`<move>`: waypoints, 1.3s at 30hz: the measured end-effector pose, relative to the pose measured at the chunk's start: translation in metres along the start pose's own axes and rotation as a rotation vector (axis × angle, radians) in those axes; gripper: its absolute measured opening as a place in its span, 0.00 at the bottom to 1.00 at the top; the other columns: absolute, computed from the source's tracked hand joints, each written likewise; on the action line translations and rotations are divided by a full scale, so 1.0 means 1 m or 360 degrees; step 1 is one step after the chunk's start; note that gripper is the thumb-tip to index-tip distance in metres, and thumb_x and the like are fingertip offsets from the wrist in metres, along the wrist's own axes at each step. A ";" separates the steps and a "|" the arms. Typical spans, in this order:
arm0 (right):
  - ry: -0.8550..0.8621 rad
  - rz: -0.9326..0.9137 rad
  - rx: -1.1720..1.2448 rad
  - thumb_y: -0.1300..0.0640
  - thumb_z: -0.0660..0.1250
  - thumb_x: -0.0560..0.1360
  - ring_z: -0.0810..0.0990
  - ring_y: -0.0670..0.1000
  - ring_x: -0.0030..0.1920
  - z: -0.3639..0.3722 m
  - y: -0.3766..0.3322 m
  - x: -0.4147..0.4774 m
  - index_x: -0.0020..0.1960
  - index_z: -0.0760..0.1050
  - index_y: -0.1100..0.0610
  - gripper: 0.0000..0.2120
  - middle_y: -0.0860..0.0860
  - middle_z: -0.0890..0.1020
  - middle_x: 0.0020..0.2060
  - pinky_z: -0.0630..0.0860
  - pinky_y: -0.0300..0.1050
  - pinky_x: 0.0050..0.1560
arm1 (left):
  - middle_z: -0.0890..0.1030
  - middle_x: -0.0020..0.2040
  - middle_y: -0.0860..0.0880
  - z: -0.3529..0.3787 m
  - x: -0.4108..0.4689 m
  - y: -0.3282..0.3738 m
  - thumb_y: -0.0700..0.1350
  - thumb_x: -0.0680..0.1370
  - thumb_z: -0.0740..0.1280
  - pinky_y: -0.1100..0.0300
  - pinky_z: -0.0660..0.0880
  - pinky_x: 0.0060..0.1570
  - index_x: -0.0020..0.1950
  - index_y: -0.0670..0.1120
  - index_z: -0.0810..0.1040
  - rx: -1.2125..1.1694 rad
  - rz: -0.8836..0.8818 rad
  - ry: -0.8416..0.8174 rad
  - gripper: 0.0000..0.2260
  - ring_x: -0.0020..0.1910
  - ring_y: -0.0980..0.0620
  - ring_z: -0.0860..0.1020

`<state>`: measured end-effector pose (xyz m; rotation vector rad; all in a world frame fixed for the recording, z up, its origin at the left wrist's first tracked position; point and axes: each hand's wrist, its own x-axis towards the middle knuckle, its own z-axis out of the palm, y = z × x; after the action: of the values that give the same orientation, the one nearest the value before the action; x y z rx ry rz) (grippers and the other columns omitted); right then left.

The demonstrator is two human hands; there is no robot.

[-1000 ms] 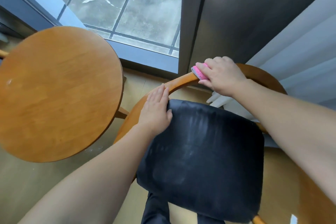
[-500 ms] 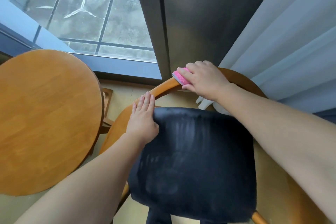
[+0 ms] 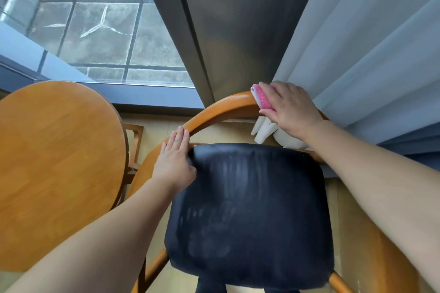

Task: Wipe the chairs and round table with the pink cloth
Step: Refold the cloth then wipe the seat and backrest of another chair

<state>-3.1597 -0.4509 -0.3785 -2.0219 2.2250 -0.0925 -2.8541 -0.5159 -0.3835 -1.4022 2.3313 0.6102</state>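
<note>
While the head camera looks steeply down, a wooden chair (image 3: 238, 185) fills the centre and lower right of the frame, its black padded seat (image 3: 257, 233) marked with dull pale streaks. The chair's curved back rail (image 3: 221, 108) arches from left of centre up towards the right.

At the top of that arch, right of centre, the right hand (image 3: 290, 107) has its fingers curled over a folded pink cloth (image 3: 262, 97) and holds it down on the rail. The cloth's pink edge, with a pale border, shows at the hand's left side. The forearm comes in from the lower right edge.

Lower, just left of centre, the left hand (image 3: 175, 162) lies flat on the rail where it meets the seat's upper left corner. Its fingers are straight and close together, its thumb touches the black padding, and it holds nothing.

A round bench (image 3: 59, 162) of orange wood takes up the left half of the frame, its edge just beside the chair; whether they touch cannot be told.

A window (image 3: 100, 31) in the upper left shows grey paving tiles outside. A dark grey pillar (image 3: 226, 19) rises in the upper centre. A pale curtain (image 3: 369, 43) hangs in the upper right, its hem bunched beneath the right hand. Pale floor (image 3: 157, 131) shows between bench and chair.
</note>
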 end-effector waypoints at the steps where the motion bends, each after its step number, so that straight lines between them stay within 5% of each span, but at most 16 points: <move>1: 0.0022 0.0029 0.0025 0.44 0.62 0.77 0.74 0.62 0.55 0.001 0.004 -0.005 0.74 0.60 0.57 0.31 0.59 0.74 0.60 0.71 0.58 0.57 | 0.38 0.78 0.52 0.001 0.000 0.000 0.46 0.77 0.66 0.51 0.41 0.74 0.78 0.50 0.39 0.0010 -0.0003 0.0009 0.41 0.76 0.50 0.38; 15: -0.0048 0.0578 0.0300 0.49 0.68 0.75 0.73 0.64 0.59 0.032 0.049 -0.076 0.75 0.56 0.60 0.36 0.63 0.72 0.62 0.71 0.59 0.62 | 0.39 0.78 0.50 0.002 0.003 0.011 0.48 0.78 0.65 0.48 0.45 0.75 0.78 0.48 0.40 0.0086 -0.0067 -0.0016 0.39 0.76 0.49 0.39; 19: -0.0127 0.0729 0.0322 0.48 0.66 0.76 0.73 0.64 0.60 0.037 0.057 -0.096 0.75 0.57 0.61 0.34 0.63 0.72 0.62 0.71 0.59 0.60 | 0.47 0.79 0.46 -0.004 0.003 0.035 0.49 0.78 0.64 0.46 0.47 0.75 0.78 0.46 0.48 0.0088 -0.0143 0.0101 0.34 0.77 0.44 0.45; 27: -0.0200 0.0769 0.0188 0.45 0.60 0.78 0.76 0.64 0.57 0.040 0.066 -0.117 0.74 0.59 0.62 0.31 0.63 0.74 0.61 0.73 0.56 0.56 | 0.63 0.74 0.44 -0.030 0.028 0.144 0.39 0.75 0.65 0.43 0.56 0.73 0.73 0.44 0.64 0.0173 0.0919 0.0546 0.27 0.74 0.42 0.58; 32: -0.0216 0.0813 0.0116 0.47 0.58 0.78 0.76 0.65 0.55 0.042 0.070 -0.133 0.73 0.61 0.63 0.29 0.63 0.75 0.59 0.73 0.56 0.54 | 0.44 0.79 0.47 -0.023 0.048 0.194 0.43 0.75 0.62 0.47 0.40 0.74 0.78 0.51 0.46 0.0600 0.0976 0.0267 0.36 0.77 0.47 0.41; 39: -0.0239 0.0890 0.0057 0.51 0.70 0.72 0.79 0.65 0.44 0.042 0.068 -0.155 0.69 0.68 0.64 0.30 0.65 0.78 0.48 0.77 0.54 0.41 | 0.39 0.78 0.49 -0.022 0.049 0.198 0.39 0.71 0.63 0.46 0.39 0.74 0.78 0.53 0.41 0.0664 0.0844 0.0140 0.43 0.76 0.48 0.37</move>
<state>-3.2070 -0.2882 -0.4204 -1.2728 2.5633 0.0737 -3.0542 -0.4810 -0.3538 -0.6397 2.7089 0.1672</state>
